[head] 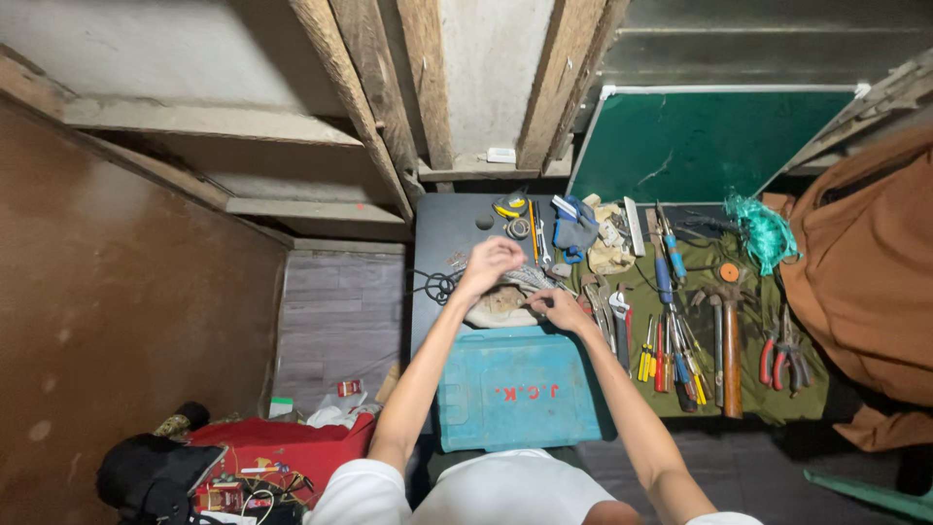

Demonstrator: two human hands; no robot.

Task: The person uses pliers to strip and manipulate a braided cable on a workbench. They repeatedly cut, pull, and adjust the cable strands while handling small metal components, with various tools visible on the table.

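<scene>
Gripping a bundle of grey wires (pixel 530 279) with the closed left hand (pixel 489 264) and right hand (pixel 559 307), above a teal toolbox (pixel 515 389), beside 1 cloth of tools (pixel 750 384).

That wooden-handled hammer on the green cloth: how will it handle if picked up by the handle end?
Likely stiff and head-heavy: the hammer has a long wooden handle with a metal head at the far end. It lies flat on the cloth, so it probably won't roll. Pliers sit close beside it.
</scene>
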